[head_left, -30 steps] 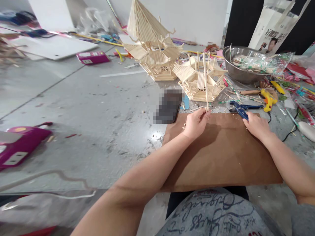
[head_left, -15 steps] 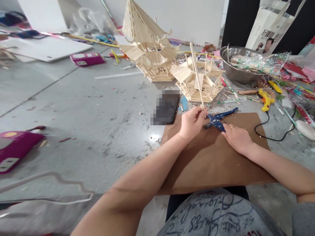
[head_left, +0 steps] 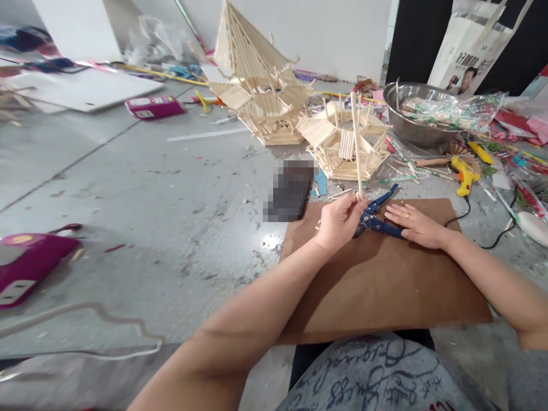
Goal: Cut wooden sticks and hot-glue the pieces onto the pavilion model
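My left hand point(head_left: 341, 221) is closed on a thin pale wooden stick point(head_left: 357, 145), which stands nearly upright from my fingertips. Just right of these fingers lie blue-handled cutters point(head_left: 383, 226), their handles spread apart; the jaw end is partly hidden by my left hand. My right hand point(head_left: 417, 226) is open, its fingers stretched out across the brown board point(head_left: 368, 297) between the two handles. Its thumb is close to the end of the lower handle; whether it touches I cannot tell. Behind the stick sits a low six-sided stick structure point(head_left: 319, 128).
A taller stick pagoda point(head_left: 261, 97) stands behind, left of centre. A dark phone point(head_left: 291, 191) lies beside the board. To the right are a yellow glue gun point(head_left: 464, 176) with its cord and a metal bowl point(head_left: 400, 123) of wrapped sticks. Purple power strips point(head_left: 34, 262) lie left.
My right hand has come off the cutters' lower handle and its fingers have spread out. The handles stand wider apart. The stick in my left hand has shifted right and become more upright.
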Available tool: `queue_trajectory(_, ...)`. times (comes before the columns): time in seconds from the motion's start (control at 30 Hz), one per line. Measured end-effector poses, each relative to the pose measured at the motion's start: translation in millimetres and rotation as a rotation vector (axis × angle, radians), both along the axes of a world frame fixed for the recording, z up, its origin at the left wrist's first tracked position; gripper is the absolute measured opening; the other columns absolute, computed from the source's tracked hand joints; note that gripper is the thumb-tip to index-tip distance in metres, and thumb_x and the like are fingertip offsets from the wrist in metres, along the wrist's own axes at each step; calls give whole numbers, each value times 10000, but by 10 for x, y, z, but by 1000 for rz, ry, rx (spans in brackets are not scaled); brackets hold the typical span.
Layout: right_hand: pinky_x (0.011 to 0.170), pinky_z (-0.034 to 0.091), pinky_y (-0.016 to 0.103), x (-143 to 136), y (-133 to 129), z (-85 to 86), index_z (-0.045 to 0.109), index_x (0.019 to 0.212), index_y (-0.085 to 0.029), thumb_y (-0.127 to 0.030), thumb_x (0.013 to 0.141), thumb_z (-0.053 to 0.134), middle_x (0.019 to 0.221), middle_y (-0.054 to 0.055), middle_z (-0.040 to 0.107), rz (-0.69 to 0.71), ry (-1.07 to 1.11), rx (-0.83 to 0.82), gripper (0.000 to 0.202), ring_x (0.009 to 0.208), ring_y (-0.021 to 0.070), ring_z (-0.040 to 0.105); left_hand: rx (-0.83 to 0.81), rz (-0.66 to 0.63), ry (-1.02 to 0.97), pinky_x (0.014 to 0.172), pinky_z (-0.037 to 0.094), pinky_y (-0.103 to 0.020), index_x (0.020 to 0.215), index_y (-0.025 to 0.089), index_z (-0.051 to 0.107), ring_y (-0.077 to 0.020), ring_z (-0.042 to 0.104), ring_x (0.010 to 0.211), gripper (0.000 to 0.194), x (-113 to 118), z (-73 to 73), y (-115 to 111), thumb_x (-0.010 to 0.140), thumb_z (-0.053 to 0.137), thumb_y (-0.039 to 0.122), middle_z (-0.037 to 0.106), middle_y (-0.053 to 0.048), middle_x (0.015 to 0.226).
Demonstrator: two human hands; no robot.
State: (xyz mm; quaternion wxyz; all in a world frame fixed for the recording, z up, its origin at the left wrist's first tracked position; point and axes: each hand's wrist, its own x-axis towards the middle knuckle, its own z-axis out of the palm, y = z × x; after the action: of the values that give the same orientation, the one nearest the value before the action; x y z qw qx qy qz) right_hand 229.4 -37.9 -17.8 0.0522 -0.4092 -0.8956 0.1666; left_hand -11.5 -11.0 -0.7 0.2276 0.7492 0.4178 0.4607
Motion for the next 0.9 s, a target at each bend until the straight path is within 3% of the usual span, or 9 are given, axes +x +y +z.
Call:
queue_trajectory(0.13,1033,150,517,286,168,-34,283,1358,-187,-502,881,134,1433,91,248,-136,-107,66,591,1327,220,175,-11,3,8,521,360,-185,691,156,566,-76,468,519,249,10,13,-11,824,437,321,539,12,557)
queue_trajectory(0.23,1013,148,558,520,284,-18,351,1326,-202,-447,894,189,1415,75,292,-325,-223,144,522,1320,257,190,-10,-8,3,533,369,-188,698,155,573,-81,482,537,246,16,6,-10,824,438,318,558,3,579)
queue_trajectory(0.37,1002,268,405,626,374,103,522,1177,-74,-354,884,278,1282,150,476,-660,-167,405,474,1215,247,386,-14,-15,9,549,377,-198,728,152,587,-91,500,562,251,21,6,-6,826,432,322,590,-15,622)
queue_trajectory(0.43,900,376,321,513,362,187,580,1096,-88,-321,881,278,1120,137,598,-753,-90,467,438,1044,211,531,-9,-11,28,572,385,-208,708,150,591,-102,511,583,259,24,23,-4,823,435,322,591,-20,612)
queue_trajectory(0.57,680,446,284,49,245,302,635,994,-203,-332,846,382,847,42,691,-703,-39,404,320,755,179,625,-72,-15,-21,614,406,-215,693,150,596,-113,546,637,254,30,79,0,812,450,321,622,-27,658)
queue_trajectory(0.67,795,427,367,-251,183,303,674,782,-191,-366,848,381,734,58,689,-610,-63,397,348,788,205,630,-170,-38,-128,638,423,-204,739,148,589,-104,567,667,219,37,115,6,809,454,306,646,-25,721)
queue_trajectory(0.73,941,319,484,-341,183,281,672,784,-172,-333,855,364,893,92,685,-549,-35,435,355,977,248,584,-206,-48,-175,647,429,-202,730,144,575,-100,565,668,212,45,133,11,806,457,303,644,-24,717)
queue_trajectory(0.8,994,252,517,-358,204,270,643,970,-139,-287,843,372,1167,137,574,-530,37,466,334,1169,273,451,-222,-61,-200,633,427,-199,712,142,562,-96,554,652,214,58,155,14,805,456,303,636,-23,703)
queue_trajectory(0.9,955,365,410,-349,233,304,510,1198,-107,-263,827,386,1338,150,407,-491,131,371,421,1209,237,412,-247,-75,-208,599,412,-191,696,141,553,-83,519,606,202,81,213,17,795,464,293,609,-10,655)
